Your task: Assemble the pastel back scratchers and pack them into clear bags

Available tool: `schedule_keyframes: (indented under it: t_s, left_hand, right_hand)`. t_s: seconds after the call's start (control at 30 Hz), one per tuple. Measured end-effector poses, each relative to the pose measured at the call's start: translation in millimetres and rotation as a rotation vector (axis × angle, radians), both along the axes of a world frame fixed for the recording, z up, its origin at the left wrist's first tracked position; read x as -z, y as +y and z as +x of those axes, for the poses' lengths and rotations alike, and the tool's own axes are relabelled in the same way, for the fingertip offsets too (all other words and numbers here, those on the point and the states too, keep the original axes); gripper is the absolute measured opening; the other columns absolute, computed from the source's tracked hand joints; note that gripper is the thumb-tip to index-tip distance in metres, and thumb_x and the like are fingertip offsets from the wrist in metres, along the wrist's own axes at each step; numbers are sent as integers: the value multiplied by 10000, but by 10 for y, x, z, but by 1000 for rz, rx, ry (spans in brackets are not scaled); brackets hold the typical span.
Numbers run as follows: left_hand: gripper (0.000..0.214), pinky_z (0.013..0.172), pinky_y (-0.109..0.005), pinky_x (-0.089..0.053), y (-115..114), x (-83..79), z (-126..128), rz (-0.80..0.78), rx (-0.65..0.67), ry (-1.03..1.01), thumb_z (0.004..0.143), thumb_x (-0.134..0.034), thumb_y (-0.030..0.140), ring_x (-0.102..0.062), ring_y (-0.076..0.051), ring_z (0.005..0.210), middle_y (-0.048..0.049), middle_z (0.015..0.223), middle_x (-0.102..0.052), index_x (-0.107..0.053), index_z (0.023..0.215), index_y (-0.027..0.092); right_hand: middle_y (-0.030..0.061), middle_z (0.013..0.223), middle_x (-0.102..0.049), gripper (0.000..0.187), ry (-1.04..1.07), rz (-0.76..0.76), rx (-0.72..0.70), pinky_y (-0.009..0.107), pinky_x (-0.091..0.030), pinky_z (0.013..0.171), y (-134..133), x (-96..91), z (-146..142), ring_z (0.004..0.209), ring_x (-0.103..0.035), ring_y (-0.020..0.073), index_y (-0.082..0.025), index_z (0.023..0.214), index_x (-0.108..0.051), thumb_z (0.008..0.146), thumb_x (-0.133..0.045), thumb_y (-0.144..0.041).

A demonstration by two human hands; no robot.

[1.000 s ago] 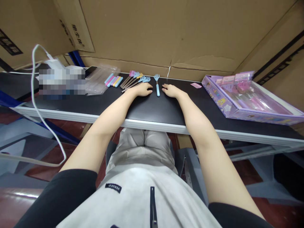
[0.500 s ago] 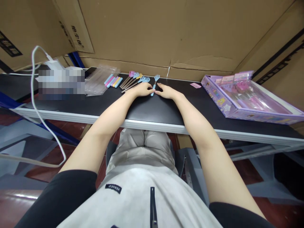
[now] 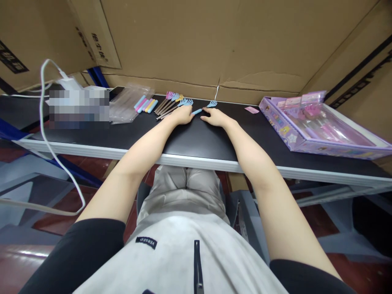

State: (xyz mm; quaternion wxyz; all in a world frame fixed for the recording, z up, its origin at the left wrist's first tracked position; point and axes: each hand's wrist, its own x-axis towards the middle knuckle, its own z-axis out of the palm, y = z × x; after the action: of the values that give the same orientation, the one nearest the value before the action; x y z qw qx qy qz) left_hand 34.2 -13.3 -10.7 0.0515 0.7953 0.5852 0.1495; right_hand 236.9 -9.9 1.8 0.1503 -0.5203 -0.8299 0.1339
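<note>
A small back scratcher with a blue claw (image 3: 212, 104) and a blue handle (image 3: 197, 111) lies slanted between my hands above the black tabletop. My left hand (image 3: 184, 115) is closed on the handle's end. Beside the claw, my right hand (image 3: 216, 117) has thumb and forefinger apart, the forefinger at the scratcher's neck. Whether it touches the neck is hard to see. Just left of my left hand lie several more back scratchers (image 3: 171, 104) with metal rods and pink, blue and yellow claws. Farther left are several loose coloured handles (image 3: 146, 105) in a row.
Clear plastic sleeves (image 3: 127, 108) lie left of the handles, near a blurred patch and a white cable (image 3: 43, 106). A pink paper slip (image 3: 252, 110) and a purple display box (image 3: 290, 139) with packaged scratchers are to the right. Cardboard (image 3: 232, 49) walls the back.
The back scratcher has turned from nearly upright in view to slanted, its claw swinging right and its handle towards my left hand. My right thumb and forefinger have come off the handle.
</note>
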Motion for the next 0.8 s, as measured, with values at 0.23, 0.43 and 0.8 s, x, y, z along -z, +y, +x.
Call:
schedule_keyframes:
  t_s: [0.23, 0.43, 0.8]
  left_hand:
    - [408, 1171, -495, -541, 46, -8, -70, -27, 6, -154, 1068, -551, 181, -727, -400, 1345, -257, 1393, -768, -585, 1471, 127]
    - [431, 1147, -476, -554, 88, 21, -106, 4, 73, -214, 1044, -531, 151, -747, -338, 1263, -186, 1283, -791, -595, 1470, 165]
    - [406, 1187, -407, -532, 101, 10, -73, 56, 61, -228, 1063, -518, 170, -710, -310, 1347, -181, 1422, -773, -674, 1437, 142]
  right_hand:
    - [224, 1758, -535, 723, 218, 33, 212, 474, -365, 1414, 286, 119, 116, 1666, -516, 302, -33, 1771, -441, 1068, -571, -142]
    - [163, 1858, -407, 793, 372, 80, 286, 509, -314, 1421, 460, 127, 151, 1750, -366, 246, -115, 1824, -356, 1037, -457, -103]
    - [125, 1900, -318, 927, 388, 70, 204, 553, -239, 1428, 161, -6, -37, 1776, -291, 244, -195, 1870, -274, 971, -486, -114]
